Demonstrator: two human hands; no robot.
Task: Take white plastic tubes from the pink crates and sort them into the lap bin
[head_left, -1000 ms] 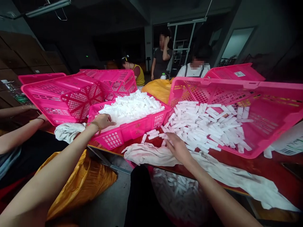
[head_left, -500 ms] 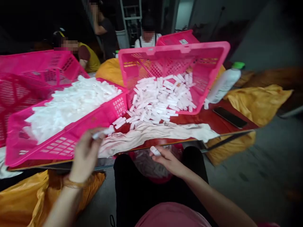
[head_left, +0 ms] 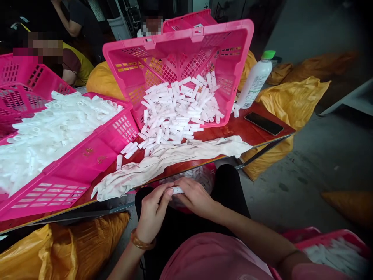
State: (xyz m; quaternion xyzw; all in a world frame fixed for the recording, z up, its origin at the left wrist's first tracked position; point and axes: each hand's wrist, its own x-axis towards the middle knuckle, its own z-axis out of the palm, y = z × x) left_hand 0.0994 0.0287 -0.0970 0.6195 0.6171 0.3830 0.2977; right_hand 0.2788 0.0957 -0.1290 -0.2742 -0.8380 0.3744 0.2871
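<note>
White tube (head_left: 177,190) between gripping fingers (head_left: 165,197), your left hand (head_left: 154,210) and right hand (head_left: 197,194) have met by the worktop (head_left: 233,127)'s near edge. Handling is now two-handed.

Hands (head_left: 154,212) holding white tube (head_left: 177,190), seemingly plastic

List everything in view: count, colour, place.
Tubes: many, white, in baskets and on table
Full basket: one, pink, table's left
Tipped basket: one, pink, table's middle
Other baskets: several, pink, background and lower right
Table: one, red, centre
Cloth: one, cream, table's front edge
Phone: one, black, table's right
Bottle: one, white, green cap, by tipped basket
Sacks: several, orange, around table
People: three, mixed clothing, beyond table
Held tube: one, white, between hands
Bracelet: one, amber, left wrist
Left hand: one, bare, holding tube
Right hand: one, bare, holding tube
</note>
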